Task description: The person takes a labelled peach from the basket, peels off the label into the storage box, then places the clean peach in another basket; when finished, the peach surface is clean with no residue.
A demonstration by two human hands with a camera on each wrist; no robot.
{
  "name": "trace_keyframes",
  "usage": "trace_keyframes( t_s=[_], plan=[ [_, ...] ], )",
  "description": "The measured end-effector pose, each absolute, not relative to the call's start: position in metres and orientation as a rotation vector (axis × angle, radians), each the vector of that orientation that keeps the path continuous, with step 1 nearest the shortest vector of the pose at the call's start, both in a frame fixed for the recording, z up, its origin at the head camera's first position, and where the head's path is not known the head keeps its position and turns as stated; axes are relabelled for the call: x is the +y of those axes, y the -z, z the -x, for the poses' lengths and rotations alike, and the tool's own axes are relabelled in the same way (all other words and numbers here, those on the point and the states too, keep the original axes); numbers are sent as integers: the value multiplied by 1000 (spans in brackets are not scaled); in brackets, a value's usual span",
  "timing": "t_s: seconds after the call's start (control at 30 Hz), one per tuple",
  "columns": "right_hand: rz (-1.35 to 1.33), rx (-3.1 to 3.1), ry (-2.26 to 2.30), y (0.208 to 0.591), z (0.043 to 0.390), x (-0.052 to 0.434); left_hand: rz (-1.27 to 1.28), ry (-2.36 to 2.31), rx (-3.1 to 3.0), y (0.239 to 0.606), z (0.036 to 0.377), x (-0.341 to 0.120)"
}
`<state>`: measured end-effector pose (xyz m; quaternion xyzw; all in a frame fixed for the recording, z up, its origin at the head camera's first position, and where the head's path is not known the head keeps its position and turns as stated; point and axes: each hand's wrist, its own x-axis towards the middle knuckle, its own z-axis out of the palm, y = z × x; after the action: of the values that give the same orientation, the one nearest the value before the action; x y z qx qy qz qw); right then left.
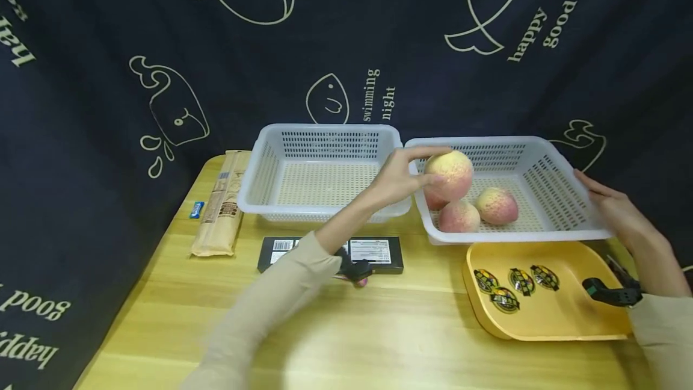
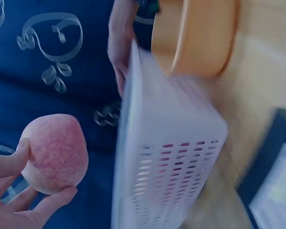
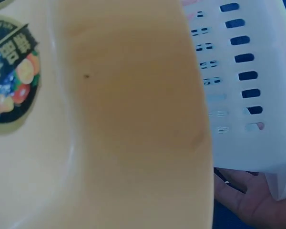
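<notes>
Right now the left hand (image 1: 397,176) grips a peach (image 1: 449,174) — fingers and thumb curled round its pink-and-yellow skin — and holds it up over the near left corner of the right-hand white basket (image 1: 547,182). From the left wrist view the same peach (image 2: 55,152) sits in the fingertips (image 2: 24,148), clear of the basket's perforated wall (image 2: 169,162). The right hand (image 1: 612,206) rests against the outer right rim of that basket; in the right wrist view only a palm (image 3: 250,202) shows under the basket's corner (image 3: 257,95), so whether the fingers clasp the rim or merely press on it I cannot tell. Inside the basket lie two more peaches (image 1: 476,209) side by side, and a third seems to sit partly hidden behind the held one. Just left of it stands a second white basket (image 1: 319,170), the two rims touching or nearly so. Before the right basket sits a yellow tray (image 1: 547,312) holding four round foil-topped cups (image 1: 511,284). On the wooden table (image 1: 379,342) lie a black box (image 1: 379,253) with white labels, partly behind the left sleeve, and — at the far left — a long tan paper package (image 1: 219,209) with a small blue wrapper (image 1: 197,209) beside it.
</notes>
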<state>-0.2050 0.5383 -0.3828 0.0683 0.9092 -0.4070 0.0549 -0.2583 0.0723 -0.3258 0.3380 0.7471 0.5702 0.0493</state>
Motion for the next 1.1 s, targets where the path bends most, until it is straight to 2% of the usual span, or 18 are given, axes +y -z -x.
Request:
trace_keyframes(
  t_s=[0.17, 0.43, 0.67, 0.93, 1.1],
  plan=[
    [-228, 2819, 1153, 386, 208, 521, -938, -1736, 2316, 346, 297, 124],
    [-267, 2860, 1088, 383, 209, 508, -761, -1490, 2490, 360, 301, 166],
    [-266, 2839, 1117, 382, 212, 507, -650, -1347, 2553, 362, 299, 181],
    [-243, 2865, 1158, 390, 215, 503, -720, -1014, 2640, 380, 289, 192],
    [-245, 2859, 1161, 391, 214, 498, -796, -1140, 2542, 380, 293, 179]
  ],
)
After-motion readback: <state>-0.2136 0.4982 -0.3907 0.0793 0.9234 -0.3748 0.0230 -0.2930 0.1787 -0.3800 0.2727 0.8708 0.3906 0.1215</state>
